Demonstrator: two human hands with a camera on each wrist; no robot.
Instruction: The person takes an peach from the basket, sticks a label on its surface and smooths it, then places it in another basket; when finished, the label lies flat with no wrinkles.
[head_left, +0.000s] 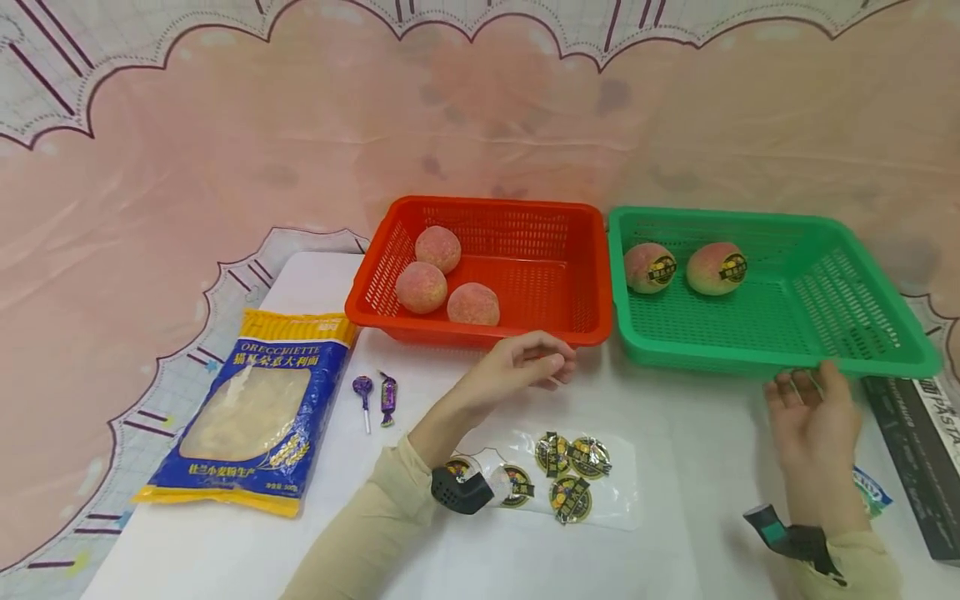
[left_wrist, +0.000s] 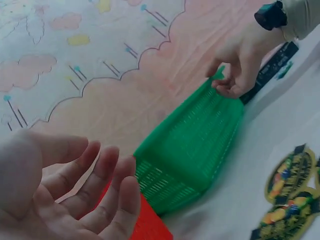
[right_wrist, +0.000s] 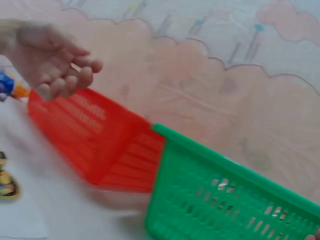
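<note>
My left hand hovers by the front rim of the red basket, fingers loosely bent and holding nothing. Three plain peaches sit on that basket's left side. On the right, my right hand grips the front rim of the green basket; the left wrist view shows its thumb and fingers around the rim. Two peaches with black-and-gold stickers lie at the left inside the green basket. Below my left hand is a clear sheet with several round stickers, partly covered by the wrist.
A blue and yellow pasta bag lies at the left, beside a purple lollipop and a purple wrapped candy. At the far right are a black pasta box and a small green packet, partly behind my wrist. Patterned cloth hangs behind.
</note>
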